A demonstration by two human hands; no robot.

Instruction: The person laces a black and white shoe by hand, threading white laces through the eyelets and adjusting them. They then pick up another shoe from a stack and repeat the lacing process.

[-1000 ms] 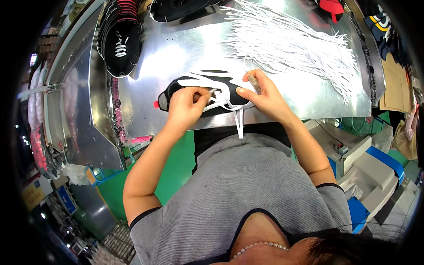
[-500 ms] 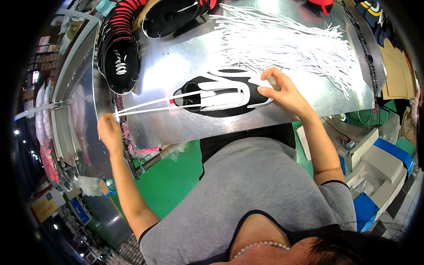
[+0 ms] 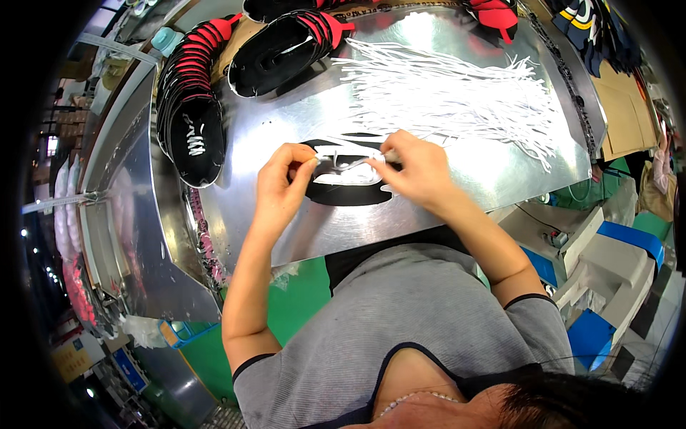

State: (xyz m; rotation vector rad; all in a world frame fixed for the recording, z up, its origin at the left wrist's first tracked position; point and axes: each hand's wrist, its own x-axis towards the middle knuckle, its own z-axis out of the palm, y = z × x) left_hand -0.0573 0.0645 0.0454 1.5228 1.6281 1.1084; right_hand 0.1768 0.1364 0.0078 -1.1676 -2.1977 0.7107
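Observation:
A black and white shoe upper point(image 3: 350, 194) lies sideways on the metal table, between my two hands. My left hand point(image 3: 280, 187) is at its left end, thumb and forefinger pinched together on a white shoelace point(image 3: 348, 167). Over the right part of the upper is my right hand point(image 3: 420, 171), its fingers closed near the lace opening with the lace running to them. Both hands partly cover the upper, so the eyelets at its two ends are hidden.
A bundle of loose white laces point(image 3: 450, 96) spreads behind the upper. Nested black and red uppers point(image 3: 196, 139) curve along the table's left side, with another black upper point(image 3: 268, 61) beside them. Red pieces point(image 3: 498, 16) lie at the back right. The metal table point(image 3: 314, 239) ends near my waist.
My left hand has come in from the far left, and the laces stretched out there have gone slack. My right hand has shifted left over the upper.

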